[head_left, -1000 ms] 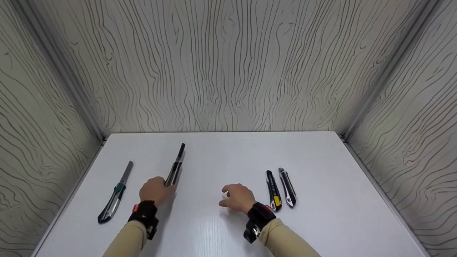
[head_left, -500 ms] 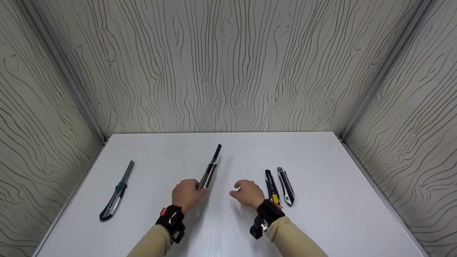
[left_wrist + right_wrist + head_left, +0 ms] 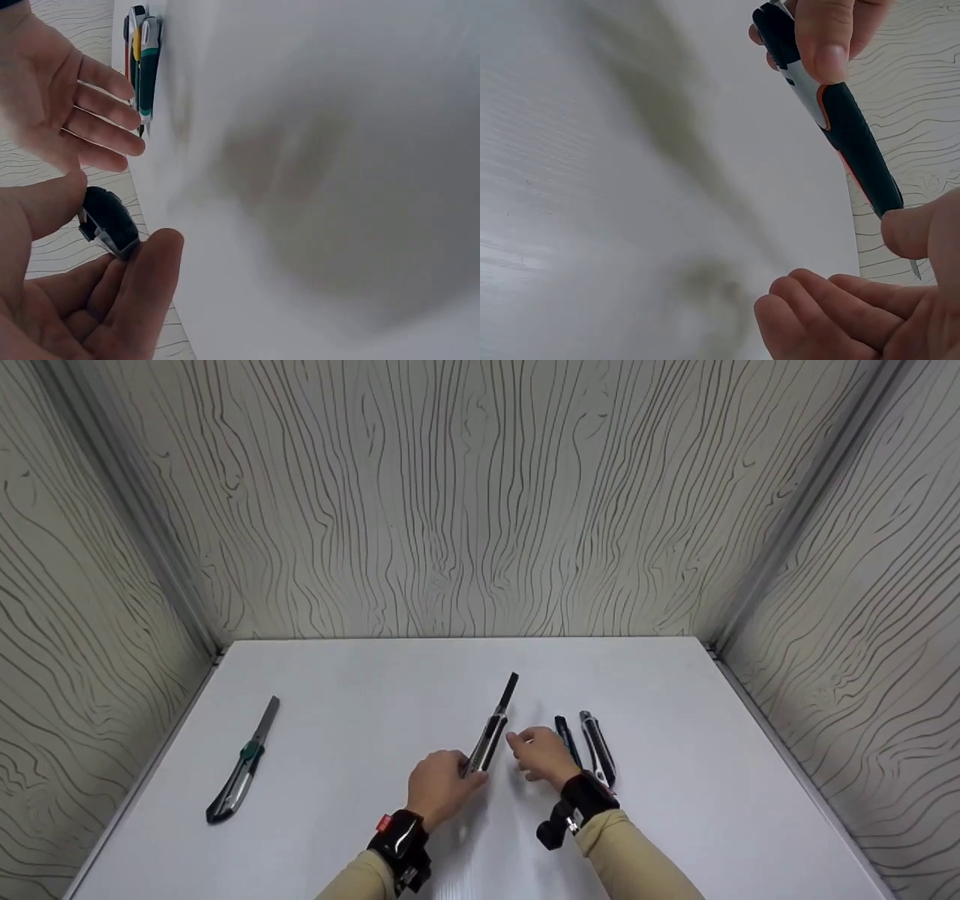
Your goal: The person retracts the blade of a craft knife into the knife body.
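Note:
My left hand (image 3: 441, 786) grips the rear of a box cutter (image 3: 487, 744) with a dark and silver handle, raised above the table with its dark blade out and pointing away. In the right wrist view the box cutter (image 3: 847, 127) shows orange trim, and the left thumb presses its side. The left wrist view has only its butt end, between thumb and fingers. Just right of the handle is my right hand (image 3: 546, 754), fingers loosely bent, holding nothing. The right thumb overlaps the box cutter's front end in the right wrist view; contact cannot be told.
Two box cutters, one dark (image 3: 567, 739) and one grey and black (image 3: 598, 746), lie beside the right hand, partly hidden by it. A teal and silver box cutter (image 3: 244, 772) with its blade out lies at the left. Patterned walls (image 3: 480, 510) enclose the white table (image 3: 360, 682).
My left hand has carried the box cutter rightward from the left side to the middle. The right hand has shifted slightly right and forward, and the two hands are now close together.

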A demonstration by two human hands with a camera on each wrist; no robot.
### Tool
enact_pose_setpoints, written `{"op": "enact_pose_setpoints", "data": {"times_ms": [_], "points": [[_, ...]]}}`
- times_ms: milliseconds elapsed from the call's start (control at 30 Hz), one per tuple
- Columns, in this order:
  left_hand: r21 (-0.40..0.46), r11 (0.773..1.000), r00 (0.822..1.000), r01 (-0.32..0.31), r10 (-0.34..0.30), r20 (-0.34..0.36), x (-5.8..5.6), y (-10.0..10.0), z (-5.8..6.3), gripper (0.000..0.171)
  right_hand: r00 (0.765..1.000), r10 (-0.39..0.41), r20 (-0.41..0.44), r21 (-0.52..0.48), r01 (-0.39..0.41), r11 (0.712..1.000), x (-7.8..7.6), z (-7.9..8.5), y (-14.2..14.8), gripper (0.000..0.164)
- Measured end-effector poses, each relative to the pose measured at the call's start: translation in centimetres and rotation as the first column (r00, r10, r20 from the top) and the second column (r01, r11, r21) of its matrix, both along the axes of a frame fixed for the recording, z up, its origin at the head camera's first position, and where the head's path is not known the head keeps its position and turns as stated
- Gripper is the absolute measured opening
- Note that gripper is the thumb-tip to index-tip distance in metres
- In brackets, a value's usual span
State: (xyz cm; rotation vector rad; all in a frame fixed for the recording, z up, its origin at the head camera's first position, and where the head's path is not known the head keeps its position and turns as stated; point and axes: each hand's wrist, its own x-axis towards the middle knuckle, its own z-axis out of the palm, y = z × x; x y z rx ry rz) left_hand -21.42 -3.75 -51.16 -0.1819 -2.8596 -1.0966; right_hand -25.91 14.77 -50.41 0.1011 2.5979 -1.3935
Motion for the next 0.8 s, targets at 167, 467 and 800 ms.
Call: {"op": "enact_pose_setpoints", "data": {"times_ms": [167,467,800], "points": [[0.010,1.000,1.000,0.017,-0.017,0.006,0.3,1.1,-0.1,0.030,0.998,-0.046,0.047,-0.115,0.051,0.992,-0.3,-0.2,0.1,0.055],[-0.026,1.000,1.000,-0.004,0.004,-0.002,1.0,2.4,-0.6,0.029,0.995,-0.078,0.060,-0.223,0.089,0.971,-0.5,-0.4,-0.7,0.035],[-0.011,0.998,0.996,0.059,-0.058,0.070,1.4,2.1,-1.3,0.036,0.998,-0.024,0.062,-0.281,0.041,0.959,-0.8,-1.3,-1.4,0.028]]}}
